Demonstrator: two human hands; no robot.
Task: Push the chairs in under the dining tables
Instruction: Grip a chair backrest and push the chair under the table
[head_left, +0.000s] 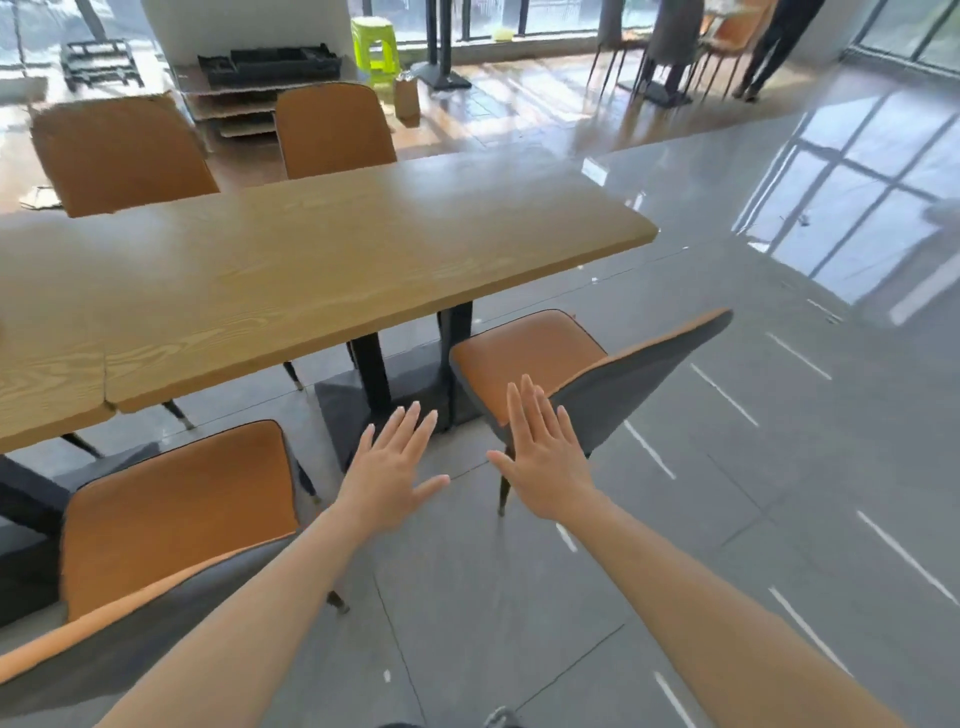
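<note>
From the head view, your left hand (392, 467) and right hand (545, 457) are both spread flat with straight fingers and hold nothing, probably ready to push. The right one lies over the near corner of the skewed orange-seated, grey-backed chair (639, 379); I cannot tell if it touches. That chair stands turned and clear of the long light-wood dining table (311, 260), so it likely needs squaring first. A matching near-left chair (182, 514) also sits out. Two orange chairs on the far side (332, 130) stand close against the edge.
</note>
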